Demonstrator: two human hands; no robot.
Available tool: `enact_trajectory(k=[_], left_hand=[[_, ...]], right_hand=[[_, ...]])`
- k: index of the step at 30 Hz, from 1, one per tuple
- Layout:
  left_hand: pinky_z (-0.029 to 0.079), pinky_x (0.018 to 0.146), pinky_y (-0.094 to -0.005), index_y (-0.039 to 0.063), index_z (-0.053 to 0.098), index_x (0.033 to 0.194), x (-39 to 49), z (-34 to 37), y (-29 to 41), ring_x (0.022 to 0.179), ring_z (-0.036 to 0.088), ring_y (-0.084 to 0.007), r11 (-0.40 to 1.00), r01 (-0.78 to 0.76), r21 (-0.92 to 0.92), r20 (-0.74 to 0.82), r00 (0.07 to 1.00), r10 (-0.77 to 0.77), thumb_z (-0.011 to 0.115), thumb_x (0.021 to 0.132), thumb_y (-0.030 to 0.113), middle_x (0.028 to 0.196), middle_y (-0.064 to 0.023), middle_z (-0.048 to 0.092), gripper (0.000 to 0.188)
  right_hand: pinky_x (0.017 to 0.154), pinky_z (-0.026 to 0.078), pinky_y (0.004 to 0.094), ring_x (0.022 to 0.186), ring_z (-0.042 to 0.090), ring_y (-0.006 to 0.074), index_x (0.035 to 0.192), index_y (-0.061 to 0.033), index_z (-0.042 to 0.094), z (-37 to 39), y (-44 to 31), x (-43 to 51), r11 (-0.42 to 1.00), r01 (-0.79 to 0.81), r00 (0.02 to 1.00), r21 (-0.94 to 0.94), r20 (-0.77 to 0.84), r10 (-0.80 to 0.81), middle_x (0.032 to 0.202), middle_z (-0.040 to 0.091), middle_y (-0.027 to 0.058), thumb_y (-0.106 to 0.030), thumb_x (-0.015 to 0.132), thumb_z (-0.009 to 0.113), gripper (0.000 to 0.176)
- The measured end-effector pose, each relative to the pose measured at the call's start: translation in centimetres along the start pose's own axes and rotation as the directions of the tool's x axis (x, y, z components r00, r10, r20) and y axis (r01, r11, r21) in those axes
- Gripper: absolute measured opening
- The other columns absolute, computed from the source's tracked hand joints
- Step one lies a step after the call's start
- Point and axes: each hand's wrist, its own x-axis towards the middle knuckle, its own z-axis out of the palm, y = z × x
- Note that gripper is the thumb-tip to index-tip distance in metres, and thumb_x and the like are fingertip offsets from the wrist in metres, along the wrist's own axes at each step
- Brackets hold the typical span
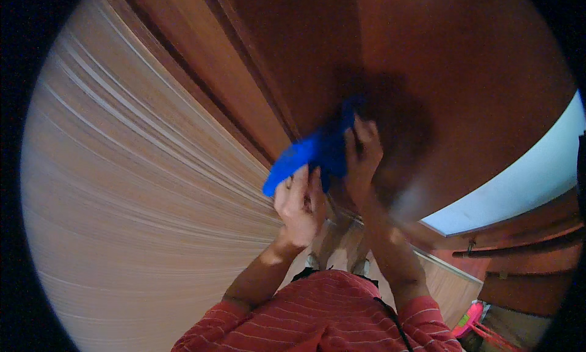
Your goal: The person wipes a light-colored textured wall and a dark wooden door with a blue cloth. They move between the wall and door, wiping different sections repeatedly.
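Observation:
A blue cloth (pixel 316 153) stretches between my two hands in front of a dark reddish-brown wooden panel (pixel 439 77). The fingers of my left hand (pixel 300 205) pinch its lower left part, near a wooden frame edge. Higher up and to the right, my right hand (pixel 365 150) grips the other end, which lies in shadow. Whether the cloth touches the panel is hard to tell.
A light brown streaked surface (pixel 151 205) fills the left side, beside wooden trim (pixel 215 72). At right are a pale bluish-white panel (pixel 512 191) and a dark rail (pixel 508 246). A pink object (pixel 469 317) lies low on the right, near the wooden floor (pixel 451 283).

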Motion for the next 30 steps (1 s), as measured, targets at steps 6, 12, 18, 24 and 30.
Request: enact_trajectory(k=[6,12,18,24,30], left_hand=[[0.053,0.073,-0.0341,-0.006,0.068,0.126,3.6,-0.7,3.7,0.085,0.068,-0.027,0.993,0.102,0.058,-0.021,0.995,-0.101,0.074,0.09,-0.006,0.101,-0.0208,0.069,0.036],[0.053,0.08,-0.0376,-0.005,0.066,0.133,10.0,-0.9,5.0,0.084,0.065,-0.0315,0.971,-0.152,0.185,-0.004,0.988,0.155,0.075,0.088,-0.002,0.103,-0.0228,0.07,0.046],[0.052,0.073,-0.0388,-0.001,0.061,0.139,16.5,-2.4,6.3,0.079,0.062,-0.0317,0.969,-0.147,0.2,0.03,0.989,0.144,0.072,0.089,-0.001,0.091,-0.0188,0.061,0.051],[0.059,0.071,-0.0495,-0.004,0.044,0.152,6.2,3.3,2.6,0.082,0.069,-0.0464,0.981,0.077,0.177,0.329,0.935,-0.132,0.063,0.094,0.002,0.115,-0.0299,0.065,0.061],[0.057,0.08,-0.0558,0.004,0.032,0.161,-5.5,9.5,-2.1,0.096,0.069,-0.0485,0.952,0.182,0.248,0.588,0.752,-0.297,0.061,0.091,0.003,0.128,-0.0284,0.065,0.076]], right_hand=[[0.085,0.053,0.0388,0.092,0.065,0.0306,0.129,0.0013,0.069,0.3,-2.0,3.9,0.983,0.012,1.0,0.186,0.02,-0.016,0.106,0.069,0.02,-0.008,0.098,0.067,0.033],[0.088,0.053,0.0413,0.092,0.065,0.0322,0.128,0.0026,0.069,1.3,-2.3,7.2,0.99,-0.051,0.999,0.134,0.02,0.049,0.105,0.07,0.0201,-0.014,0.099,0.067,0.034],[0.075,0.05,0.0403,0.08,0.061,0.0309,0.125,0.0031,0.069,3.5,-1.5,18.2,0.953,0.179,0.979,0.244,0.046,-0.196,0.089,0.062,0.0167,-0.017,0.098,0.07,0.034],[0.091,0.052,0.0417,0.101,0.067,0.0363,0.129,0.0029,0.064,1.3,5.3,3.6,0.972,-0.231,0.961,0.055,0.17,0.218,0.11,0.069,0.0222,-0.021,0.105,0.06,0.034],[0.079,0.052,0.0421,0.089,0.065,0.0339,0.109,0.0018,0.065,-4.1,10.7,-12.2,0.928,-0.335,0.941,-0.162,-0.012,0.338,0.099,0.067,0.0209,-0.013,0.098,0.07,0.019]])
